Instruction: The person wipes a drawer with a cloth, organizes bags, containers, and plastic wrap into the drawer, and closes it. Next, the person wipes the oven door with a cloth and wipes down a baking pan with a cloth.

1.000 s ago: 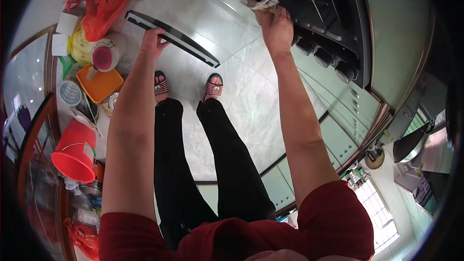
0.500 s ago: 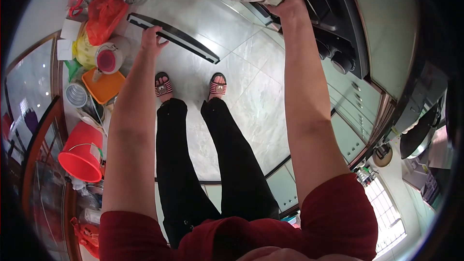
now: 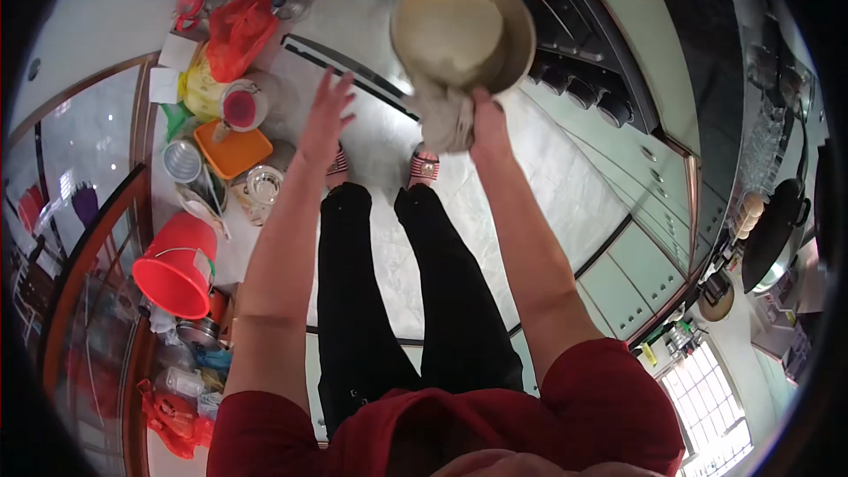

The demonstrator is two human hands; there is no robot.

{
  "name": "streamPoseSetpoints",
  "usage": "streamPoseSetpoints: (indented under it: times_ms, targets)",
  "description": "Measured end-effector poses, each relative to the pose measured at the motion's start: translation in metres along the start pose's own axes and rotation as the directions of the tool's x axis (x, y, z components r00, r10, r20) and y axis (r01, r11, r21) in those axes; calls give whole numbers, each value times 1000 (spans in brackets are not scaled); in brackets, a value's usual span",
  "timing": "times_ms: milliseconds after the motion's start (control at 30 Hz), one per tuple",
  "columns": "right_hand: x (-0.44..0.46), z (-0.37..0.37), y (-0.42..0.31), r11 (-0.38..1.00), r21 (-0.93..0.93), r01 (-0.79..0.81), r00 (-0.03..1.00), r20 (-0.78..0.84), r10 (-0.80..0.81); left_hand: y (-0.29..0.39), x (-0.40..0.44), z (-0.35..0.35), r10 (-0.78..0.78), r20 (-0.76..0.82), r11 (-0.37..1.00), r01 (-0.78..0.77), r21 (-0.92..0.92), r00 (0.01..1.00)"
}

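Note:
A round, pale-coloured pot is up in front of me at the top centre, its inside facing the camera. My right hand is closed on a crumpled greyish cloth at the pot's lower rim. To the left, my left hand has its fingers spread and holds nothing. Beyond it, the dark panel with a pale strip is the open oven door, or a similar flat part; which one I cannot tell.
Black appliance with knobs at the upper right. Red bucket, orange tray, red bag and several containers line the left side. A black wok hangs at the far right.
My left hand has let go of the dark panel and opened. My right hand has come back from the black appliance with the cloth, and the pot now shows with it.

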State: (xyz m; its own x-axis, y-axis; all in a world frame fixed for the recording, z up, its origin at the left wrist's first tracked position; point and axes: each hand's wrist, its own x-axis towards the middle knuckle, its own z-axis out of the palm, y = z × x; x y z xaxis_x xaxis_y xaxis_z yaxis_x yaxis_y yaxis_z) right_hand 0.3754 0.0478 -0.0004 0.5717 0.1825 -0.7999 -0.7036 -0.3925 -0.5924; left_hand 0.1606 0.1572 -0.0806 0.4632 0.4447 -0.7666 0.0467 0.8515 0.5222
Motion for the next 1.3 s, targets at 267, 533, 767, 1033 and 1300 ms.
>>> streamPoseSetpoints:
  times_ms: [267,533,767,1033,1300]
  targets:
    - [-98,-73,71,848,-529,29,985,159,65,-4,-118,47,-223,-108,974,226,19,969]
    - [-233,-173,-40,845,-525,-98,832,422,359,-24,-233,36,-177,-63,984,178,6,982]
    - [-286,-127,-104,345,-551,760,647,584,-490,23,-308,91,-269,60,947,253,198,961]
    - [-315,-79,-6,145,-449,881,472,826,-309,77,-352,124,-224,182,762,56,645,957]
    - [-345,-46,-73,-413,-625,663,307,730,-611,121,-341,125,-26,485,845,-240,478,874]
